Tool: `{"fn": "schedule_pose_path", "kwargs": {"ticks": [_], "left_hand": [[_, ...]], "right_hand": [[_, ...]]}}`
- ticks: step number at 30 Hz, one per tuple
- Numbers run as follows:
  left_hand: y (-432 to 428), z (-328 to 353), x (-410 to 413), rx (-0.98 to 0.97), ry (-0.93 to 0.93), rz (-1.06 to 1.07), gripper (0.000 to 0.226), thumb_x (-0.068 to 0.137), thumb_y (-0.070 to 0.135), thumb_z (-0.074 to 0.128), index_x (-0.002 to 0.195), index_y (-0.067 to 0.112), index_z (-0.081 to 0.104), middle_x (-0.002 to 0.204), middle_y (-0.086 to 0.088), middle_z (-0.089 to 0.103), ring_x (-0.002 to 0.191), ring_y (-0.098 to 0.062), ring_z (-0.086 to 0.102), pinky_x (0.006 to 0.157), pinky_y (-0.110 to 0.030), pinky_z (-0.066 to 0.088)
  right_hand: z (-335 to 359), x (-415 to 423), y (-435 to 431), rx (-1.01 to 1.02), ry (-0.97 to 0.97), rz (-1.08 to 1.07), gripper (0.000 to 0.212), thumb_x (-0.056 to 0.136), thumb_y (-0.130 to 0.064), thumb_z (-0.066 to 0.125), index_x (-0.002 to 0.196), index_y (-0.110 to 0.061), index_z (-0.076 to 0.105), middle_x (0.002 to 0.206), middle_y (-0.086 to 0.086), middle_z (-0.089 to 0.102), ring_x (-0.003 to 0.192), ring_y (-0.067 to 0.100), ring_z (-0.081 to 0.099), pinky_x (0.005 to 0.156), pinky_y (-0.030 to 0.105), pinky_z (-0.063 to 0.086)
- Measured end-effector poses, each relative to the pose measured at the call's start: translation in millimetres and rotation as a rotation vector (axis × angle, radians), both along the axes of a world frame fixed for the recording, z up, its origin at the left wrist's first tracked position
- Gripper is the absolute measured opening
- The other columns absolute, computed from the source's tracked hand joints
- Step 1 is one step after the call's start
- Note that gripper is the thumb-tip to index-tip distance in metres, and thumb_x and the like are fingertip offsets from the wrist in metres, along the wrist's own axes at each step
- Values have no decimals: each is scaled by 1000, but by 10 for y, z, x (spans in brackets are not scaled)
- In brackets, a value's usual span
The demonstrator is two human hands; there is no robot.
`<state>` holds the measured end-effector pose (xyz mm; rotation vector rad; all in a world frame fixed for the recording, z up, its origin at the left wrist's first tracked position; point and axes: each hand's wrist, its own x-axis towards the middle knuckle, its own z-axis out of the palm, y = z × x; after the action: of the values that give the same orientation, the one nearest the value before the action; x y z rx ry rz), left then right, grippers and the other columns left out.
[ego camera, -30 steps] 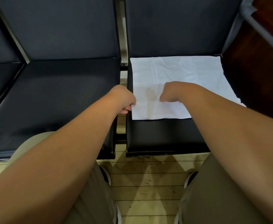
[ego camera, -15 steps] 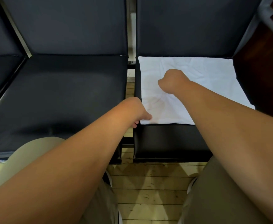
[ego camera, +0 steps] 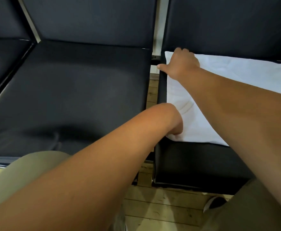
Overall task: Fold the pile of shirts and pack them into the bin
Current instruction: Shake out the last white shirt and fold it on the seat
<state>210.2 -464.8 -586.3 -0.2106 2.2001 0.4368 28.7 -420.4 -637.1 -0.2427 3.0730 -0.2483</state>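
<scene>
A white shirt (ego camera: 233, 77) lies flat, folded into a rectangle, on the right black seat (ego camera: 194, 164). My left hand (ego camera: 174, 125) is at the shirt's near left corner and grips it; the fingers are tucked under the wrist and mostly hidden. My right hand (ego camera: 181, 64) reaches across to the far left corner of the shirt, its thumb stretched left along the seat edge and its fingers curled onto the cloth by the backrest. No bin and no pile of other shirts is in view.
A wide black seat (ego camera: 73, 90) lies to the left, with a narrow gap (ego camera: 153, 84) between the two seats. Black backrests rise behind both. Wooden floorboards (ego camera: 161, 210) show below, beside my knees in khaki trousers.
My right hand moved from the shirt's middle up and left to its far left corner. My left hand stayed at the near left corner. The camera shifted closer and to the left.
</scene>
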Motion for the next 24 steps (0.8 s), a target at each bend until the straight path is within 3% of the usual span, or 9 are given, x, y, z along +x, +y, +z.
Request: {"fn": "schedule_pose_path", "kwargs": {"ticks": [3,6,8,11,13,15,17,19,24], "left_hand": [[-29,38,-42,0,-8,-78,32,100,21,62,131,10,66,90,-7,53,68,-18,48,57,-28,38],[-72,30,-91,3,-12,-57,9,99,21,64,97,12,63,78,-6,50,61,-17,46,51,-27,36],[-82,25,-105,-1,-10,-71,12,98,19,64,90,12,58,78,-5,49,62,-17,45,51,-26,35],[-58,42,-115,-47,13,-101,12,99,19,63,90,14,56,81,-3,49,65,-17,45,52,-25,35],[-60,60,-115,-86,34,-123,9,99,18,63,92,14,59,81,-3,52,69,-17,50,51,-24,37],[-98,85,-115,-105,54,-110,8,100,19,64,96,12,66,85,-2,60,69,-16,56,57,-24,45],[-157,128,-100,-148,50,-116,19,103,20,61,115,8,69,104,-5,70,80,-19,62,75,-28,55],[-256,161,-82,-177,39,-100,24,102,20,61,120,6,70,109,-8,73,85,-22,65,87,-31,56],[-541,198,-90,-60,-7,74,24,89,16,75,109,6,69,94,-12,80,87,-26,79,88,-42,64]], "right_hand": [[-97,-78,-80,15,36,-37,66,99,-57,61,141,-7,51,138,16,58,127,36,56,99,43,48],[-119,-136,-115,29,51,-57,36,102,-25,59,133,-8,58,130,15,64,120,35,61,92,41,50],[-77,-192,-115,9,-6,-76,28,97,-10,62,125,-8,64,120,12,66,113,34,65,84,39,49],[-12,-268,-87,-109,-53,-103,9,99,-15,61,106,-11,66,98,5,60,94,28,63,75,35,45],[47,-300,-41,-240,-38,-130,24,100,-23,61,79,-13,57,80,1,56,75,23,58,65,30,43],[117,-304,9,-390,-61,-182,34,98,-25,63,68,-15,49,71,3,55,66,22,60,58,30,47],[184,-290,38,-631,-151,-258,25,95,-18,67,72,-10,58,79,12,69,73,28,73,67,38,63],[238,-252,66,-918,-262,-350,9,90,-11,69,87,-2,66,89,21,75,77,34,78,70,49,66],[371,-248,156,-1222,-358,-441,24,88,-16,62,109,-5,69,94,16,78,83,34,78,74,54,65]]}}
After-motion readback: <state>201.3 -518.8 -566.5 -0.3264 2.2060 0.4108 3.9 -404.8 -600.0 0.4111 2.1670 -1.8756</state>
